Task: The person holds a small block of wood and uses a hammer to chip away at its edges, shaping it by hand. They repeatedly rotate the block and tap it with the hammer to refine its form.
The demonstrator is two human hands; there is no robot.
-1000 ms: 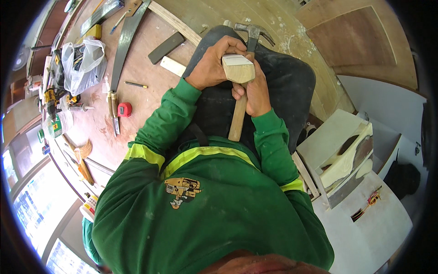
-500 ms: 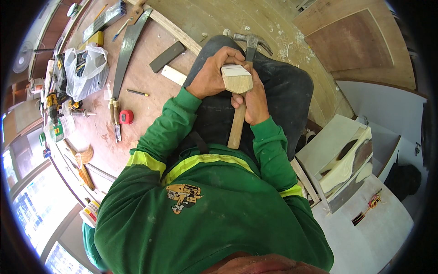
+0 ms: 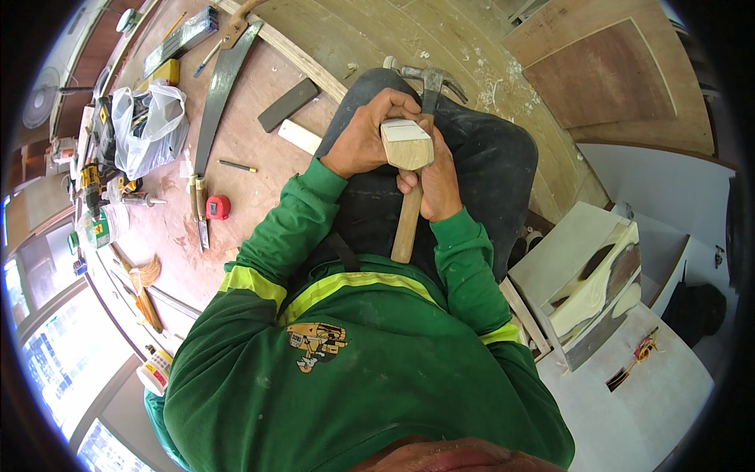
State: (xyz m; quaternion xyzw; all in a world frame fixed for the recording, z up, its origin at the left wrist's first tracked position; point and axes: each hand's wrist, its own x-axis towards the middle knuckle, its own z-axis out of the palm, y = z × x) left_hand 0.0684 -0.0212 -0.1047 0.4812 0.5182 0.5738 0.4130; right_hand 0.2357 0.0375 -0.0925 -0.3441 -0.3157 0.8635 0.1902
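A pale wooden block (image 3: 407, 153) with angled faces and a pencil line across its white top is held above my lap. My left hand (image 3: 360, 135) is closed around its left side, fingers curled over the far edge. My right hand (image 3: 442, 185) is closed at the block's right side and against the claw hammer (image 3: 406, 228). The hammer's wooden handle runs below the block toward my waist, its metal head past my fingers over my knee. The block hides part of the handle and some right fingertips.
The worktable at left holds a handsaw (image 3: 222, 94), a dark sharpening stone (image 3: 289, 104), a red tape measure (image 3: 218, 207), chisels (image 3: 201, 212), a pencil (image 3: 237, 166) and a plastic bag (image 3: 149, 130). A pale wooden box (image 3: 570, 244) stands at right. Shavings (image 3: 491, 86) litter the floor.
The whole view has shifted slightly. My hands keep the same hold on the block and hammer, with little visible movement.
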